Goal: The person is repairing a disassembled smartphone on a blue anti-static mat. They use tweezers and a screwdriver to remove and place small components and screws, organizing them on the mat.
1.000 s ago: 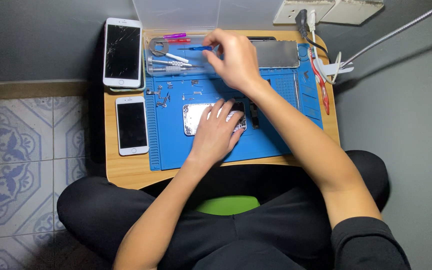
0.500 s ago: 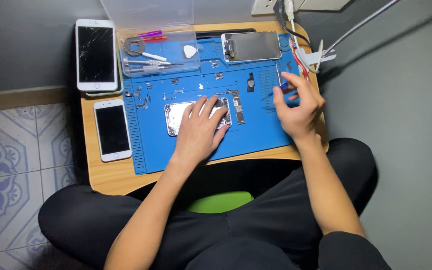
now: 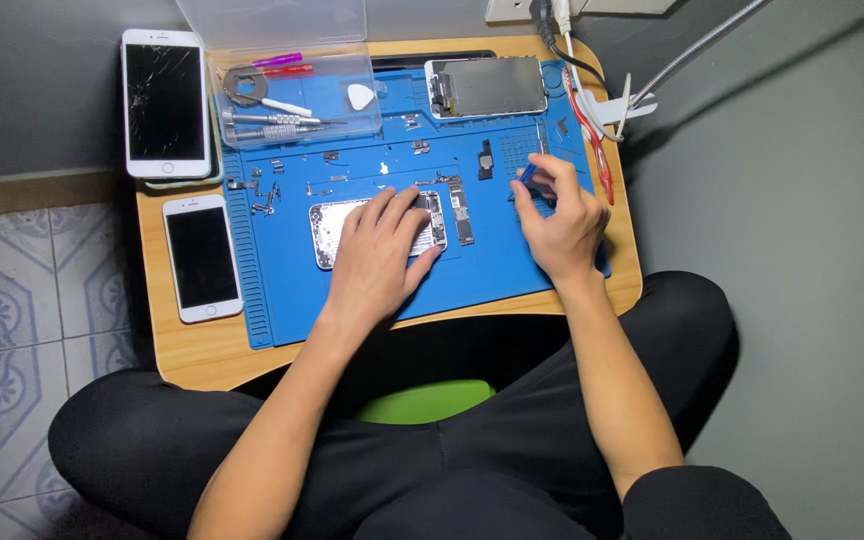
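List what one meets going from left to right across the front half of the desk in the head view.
White smartphone with dark intact screen → left hand pressing on the opened silver phone housing → right hand pinching a small blue tool → red-handled tweezers.

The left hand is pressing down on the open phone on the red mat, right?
Not quite: the mat is blue, not red. The head view shows the left hand lying flat on the opened phone in the middle of that blue mat.
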